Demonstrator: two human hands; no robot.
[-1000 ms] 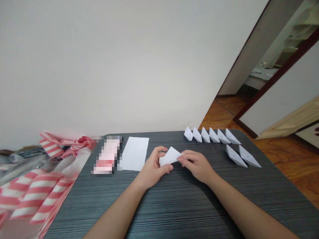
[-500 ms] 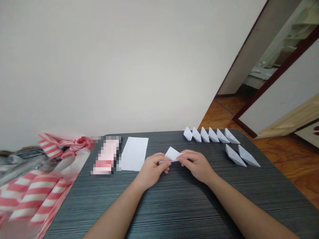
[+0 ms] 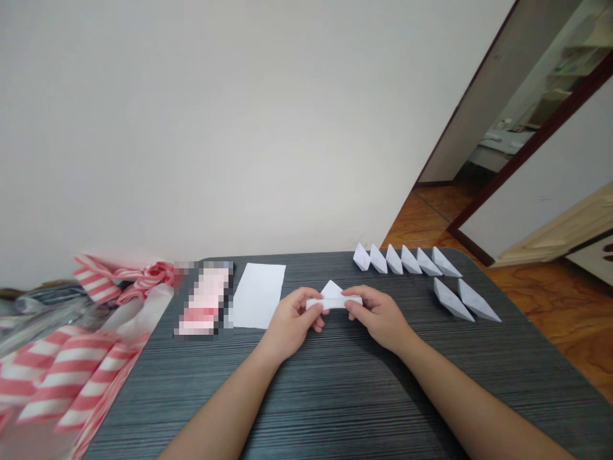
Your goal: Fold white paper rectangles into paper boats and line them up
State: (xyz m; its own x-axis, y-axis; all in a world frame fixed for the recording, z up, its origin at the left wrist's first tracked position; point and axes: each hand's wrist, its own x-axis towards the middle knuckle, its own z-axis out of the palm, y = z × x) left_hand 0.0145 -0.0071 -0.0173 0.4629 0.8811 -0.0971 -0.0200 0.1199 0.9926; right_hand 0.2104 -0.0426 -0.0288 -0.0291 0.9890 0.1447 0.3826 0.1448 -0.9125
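A small folded piece of white paper [image 3: 334, 302] is held between both hands above the dark table. It shows a narrow flat band across the front and a triangular point rising behind it. My left hand [image 3: 293, 319] pinches the band's left end between thumb and fingers. At the right end, my right hand [image 3: 376, 313] grips it the same way. Beyond my right hand stand several folded white paper boats [image 3: 401, 260] in a row at the table's back edge. Two more paper boats [image 3: 464, 300] lie nearer, at the right.
The dark wood-grain table [image 3: 306, 409] meets a white wall at the back. A flat white sheet [image 3: 258, 296] lies left of my hands, beside a blurred-out phone-like object [image 3: 205, 299]. Red-and-white striped bags [image 3: 67, 377] are heaped off the table's left side.
The folded paper has turned so that its flat front band now shows along its length, with less of the point visible behind. Both hands stay nearly in place.
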